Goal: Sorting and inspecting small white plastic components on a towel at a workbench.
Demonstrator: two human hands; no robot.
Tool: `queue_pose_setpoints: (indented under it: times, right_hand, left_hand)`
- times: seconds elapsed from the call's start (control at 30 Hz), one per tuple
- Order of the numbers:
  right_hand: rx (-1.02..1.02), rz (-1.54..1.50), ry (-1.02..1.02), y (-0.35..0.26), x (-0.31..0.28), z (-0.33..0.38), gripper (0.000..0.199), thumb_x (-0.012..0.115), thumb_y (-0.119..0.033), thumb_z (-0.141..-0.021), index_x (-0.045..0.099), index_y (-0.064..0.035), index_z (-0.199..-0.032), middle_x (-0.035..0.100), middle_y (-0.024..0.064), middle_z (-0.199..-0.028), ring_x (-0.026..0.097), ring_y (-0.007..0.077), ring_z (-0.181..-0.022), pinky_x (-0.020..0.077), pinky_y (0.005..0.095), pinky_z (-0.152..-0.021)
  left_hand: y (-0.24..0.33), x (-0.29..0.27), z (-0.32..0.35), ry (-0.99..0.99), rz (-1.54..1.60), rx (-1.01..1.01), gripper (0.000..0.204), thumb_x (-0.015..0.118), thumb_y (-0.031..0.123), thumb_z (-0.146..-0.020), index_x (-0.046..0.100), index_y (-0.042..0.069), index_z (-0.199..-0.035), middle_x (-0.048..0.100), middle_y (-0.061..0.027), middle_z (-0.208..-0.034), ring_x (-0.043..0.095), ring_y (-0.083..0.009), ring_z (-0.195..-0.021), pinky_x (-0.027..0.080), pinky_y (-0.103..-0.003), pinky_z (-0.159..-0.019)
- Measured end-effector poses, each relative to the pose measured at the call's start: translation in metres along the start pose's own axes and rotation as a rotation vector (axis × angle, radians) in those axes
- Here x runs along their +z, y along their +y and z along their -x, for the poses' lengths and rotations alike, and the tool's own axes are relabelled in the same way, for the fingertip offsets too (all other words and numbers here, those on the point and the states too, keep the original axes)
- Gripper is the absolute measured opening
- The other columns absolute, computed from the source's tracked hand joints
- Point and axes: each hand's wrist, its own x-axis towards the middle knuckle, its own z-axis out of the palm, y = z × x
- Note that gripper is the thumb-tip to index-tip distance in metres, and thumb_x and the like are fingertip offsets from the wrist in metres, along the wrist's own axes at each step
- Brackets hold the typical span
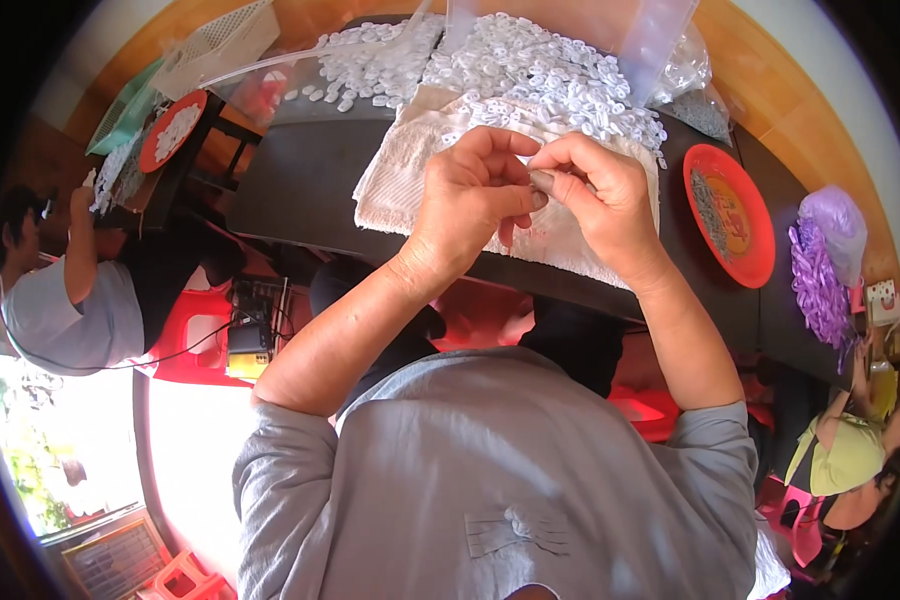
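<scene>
Head view: two bare hands met above a pale towel (pixel 395 185) on a dark table (pixel 300 185), fingertips close together

Left hand (pixel 475 195): fingers curled in, thumb stretched toward the other hand, grip narrow; could not tell what, if anything, it held

Right hand (pixel 600 190): thumb and index finger drawn into a narrow pinch; any item between them was hidden or too small to make out

White pieces (pixel 530 62): small, looked loop-shaped, heaped beyond the hands, some lying on the towel's far part

Red plate (pixel 764 225): right of the towel, grey bits (pixel 710 210) along its left side

Purple bundle (pixel 816 290): farther right, by a filled lilac bag (pixel 835 225)

Co-worker (pixel 80 310): off to the left, near another red dish (pixel 151 160) with white contents

Pinch handling: judged as fine fingertip work; best done with light pressure, one hand steadying while the other adjusted

Towel use: working low over the cloth likely kept any dropped piece from bouncing away
</scene>
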Motion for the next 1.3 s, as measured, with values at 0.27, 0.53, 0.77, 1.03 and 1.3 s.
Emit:
queue_pose_setpoints:
  times: [0.27,0.53,0.77,1.03,1.3]
  right_hand:
    - [0.134,-0.171,0.212,-0.004,0.023,0.011,0.007,0.062,-0.001,-0.089,0.063,-0.0005,-0.095,0.062,-0.0002,-0.085,0.055,0.0061,-0.071,0.0453,0.0204,-0.063]
    - [0.264,-0.441,0.373,-0.004,0.048,0.022,0.009,0.062,-0.002,-0.089,0.064,0.0008,-0.097,0.064,0.0021,-0.086,0.058,0.0079,-0.074,0.0463,0.0214,-0.065]
    - [0.307,-0.467,0.336,-0.002,0.052,0.026,0.009,0.062,-0.002,-0.089,0.064,0.0008,-0.097,0.065,0.0027,-0.087,0.058,0.0078,-0.074,0.0464,0.0213,-0.065]
    - [0.309,-0.320,0.208,0.007,0.049,0.024,0.010,0.059,-0.004,-0.091,0.063,0.0012,-0.098,0.063,0.0006,-0.084,0.057,0.0061,-0.074,0.0452,0.0200,-0.065]
    - [0.237,-0.188,0.160,0.011,0.049,0.023,0.008,0.058,-0.004,-0.092,0.062,0.0005,-0.097,0.060,-0.0011,-0.081,0.055,0.0054,-0.072,0.0449,0.0200,-0.064]
  left_hand:
    - [-0.013,0.005,0.011,0.181,0.235,-0.149,0.011,0.064,0.004,-0.086,0.060,-0.005,-0.092,0.062,-0.0077,-0.077,0.054,-0.0112,-0.056,0.041,-0.023,-0.045]
    - [-0.025,0.013,0.026,0.309,0.230,0.028,0.011,0.061,0.006,-0.090,0.061,-0.004,-0.091,0.062,-0.0069,-0.078,0.053,-0.0105,-0.057,0.041,-0.023,-0.048]
    - [-0.030,0.004,0.028,0.288,0.188,0.046,0.011,0.060,0.007,-0.090,0.061,-0.004,-0.093,0.061,-0.0072,-0.078,0.053,-0.0105,-0.056,0.041,-0.022,-0.048]
    - [-0.030,-0.013,0.024,0.274,0.216,-0.003,0.010,0.060,0.006,-0.088,0.061,-0.004,-0.092,0.061,-0.0074,-0.078,0.054,-0.0103,-0.056,0.040,-0.022,-0.045]
    - [-0.032,-0.014,0.024,0.294,0.155,0.015,0.011,0.062,0.006,-0.087,0.062,-0.004,-0.090,0.061,-0.0063,-0.076,0.053,-0.0083,-0.054,0.039,-0.021,-0.044]
